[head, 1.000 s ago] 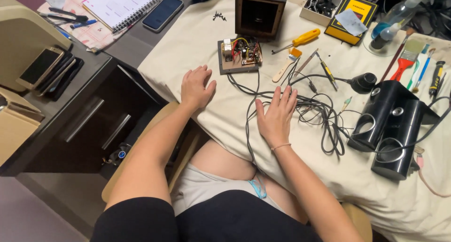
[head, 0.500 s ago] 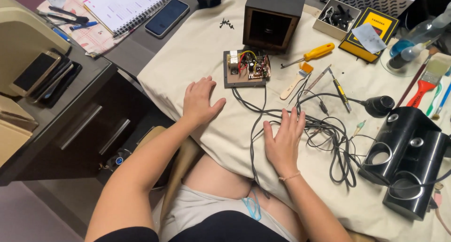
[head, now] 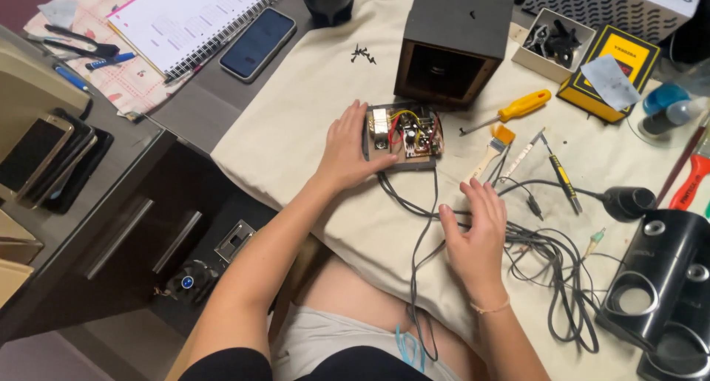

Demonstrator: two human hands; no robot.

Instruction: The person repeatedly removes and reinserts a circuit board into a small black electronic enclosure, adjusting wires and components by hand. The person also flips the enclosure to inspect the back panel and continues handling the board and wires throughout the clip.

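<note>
**Left hand on the circuit board, right hand over the cables**

Head view: The left hand (head: 346, 148) lies on the cream cloth (head: 296, 130) with its fingers spread moderately, the fingertips touching the left edge of the circuit board (head: 405, 135); nothing is gripped. The board sits flat on the cloth, just in front of the open dark speaker cabinet (head: 452, 45), with a pale transformer block and coloured wires on top. Grey cables (head: 414, 226) run from its near edge down toward the person's lap.

The right hand (head: 475, 237) rests palm down, fingers loosely apart, on the cloth and on the tangle of cables (head: 551, 263) to the right of the board; it holds nothing.

Beyond the right hand lie a small brush (head: 494, 146), a yellow-handled screwdriver (head: 510, 111) and a slim black and yellow tool (head: 558, 172). A pair of black desktop speakers (head: 654, 292) stands at the right edge, a round black plug (head: 629, 201) near them. A yellow box (head: 610, 70) and a small white tray of parts (head: 553, 42) sit at the far right.

To the left, off the cloth, a phone (head: 257, 42) lies beside a spiral notebook (head: 185, 19) on the dark desk (head: 200, 107).
</note>
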